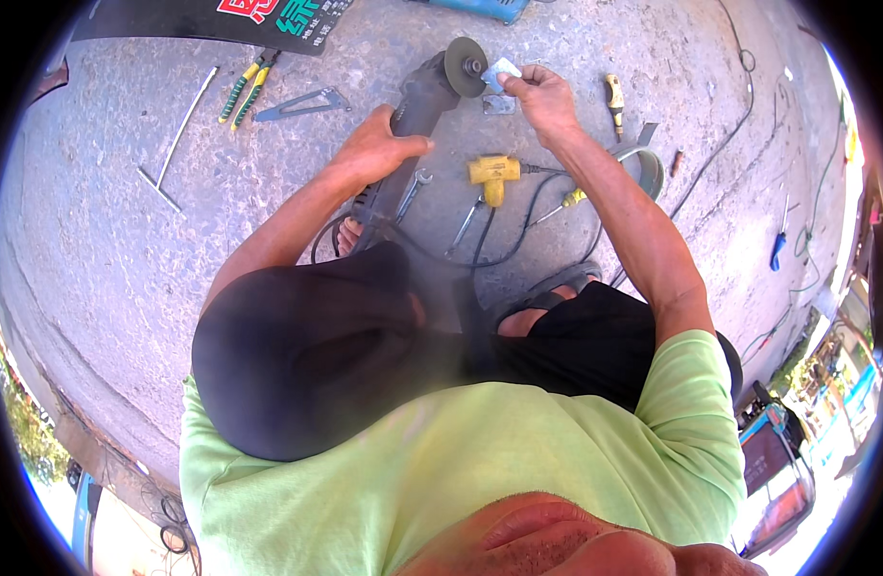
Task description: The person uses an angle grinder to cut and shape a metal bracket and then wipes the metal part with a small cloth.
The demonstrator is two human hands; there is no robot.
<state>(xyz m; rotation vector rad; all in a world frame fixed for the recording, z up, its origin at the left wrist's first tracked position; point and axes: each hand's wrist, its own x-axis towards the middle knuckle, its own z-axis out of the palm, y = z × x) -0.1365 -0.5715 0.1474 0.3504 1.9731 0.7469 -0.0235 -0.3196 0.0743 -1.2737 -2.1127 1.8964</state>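
My left hand (376, 152) is wrapped round the dark body of an angle grinder (424, 108), its thumb lying across the top. The grinder tilts with its head away from me, and a round grey disc (459, 69) faces right. Between the thumb and fingers of my right hand (541, 98) is a small flat pale-blue piece (500, 72). Its near edge is close beside the disc; whether they touch I cannot tell. Just below it, a small flat grey piece (499, 105) lies on the floor.
A yellow plug connector (494, 173) with dark cords lies near my feet, beside a wrench (415, 192). Green-handled pliers (248, 91), a triangular blue-grey frame (302, 104) and a T-shaped rod (178, 139) lie left. A yellow-handled screwdriver (614, 104) lies right.
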